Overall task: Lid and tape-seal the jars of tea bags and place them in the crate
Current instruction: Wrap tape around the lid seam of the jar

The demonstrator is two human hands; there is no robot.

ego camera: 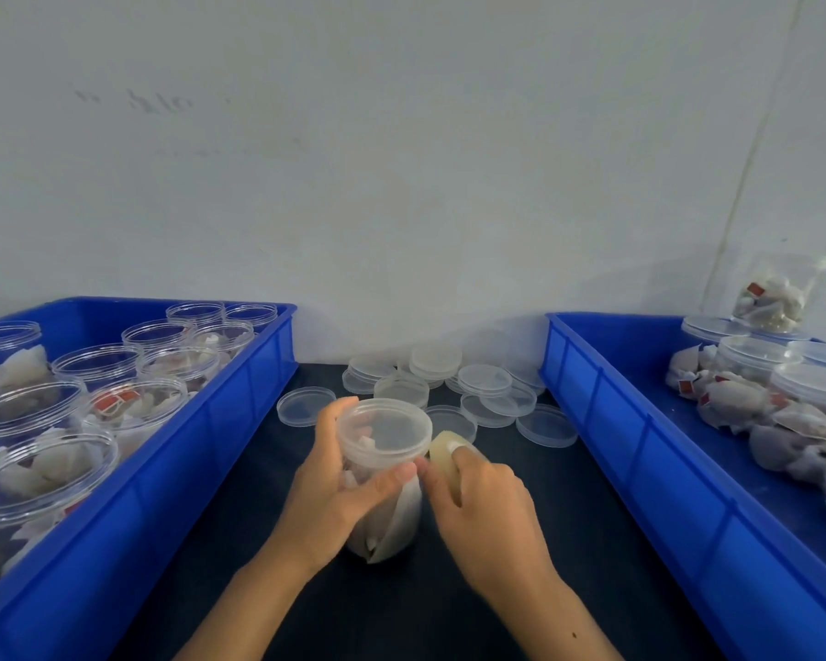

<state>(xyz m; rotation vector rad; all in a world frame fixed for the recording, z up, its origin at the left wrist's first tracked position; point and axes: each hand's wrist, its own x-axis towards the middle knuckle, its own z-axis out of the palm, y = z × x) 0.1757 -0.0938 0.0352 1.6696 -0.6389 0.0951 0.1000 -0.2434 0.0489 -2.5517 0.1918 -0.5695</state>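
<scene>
Lid on, the left hand (339,484) grips the jar (385,469) while the right hand (487,508) grips the tape roll (444,446); many left-crate jars (96,364) remain unlidded.

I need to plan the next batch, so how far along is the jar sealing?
Done: lidded clear plastic jars lie in the right blue plastic crate. In hand: the left hand grips a lidded jar of tea bags while the right hand holds a roll of clear tape against it. Left: many open jars in the left blue crate.
</scene>
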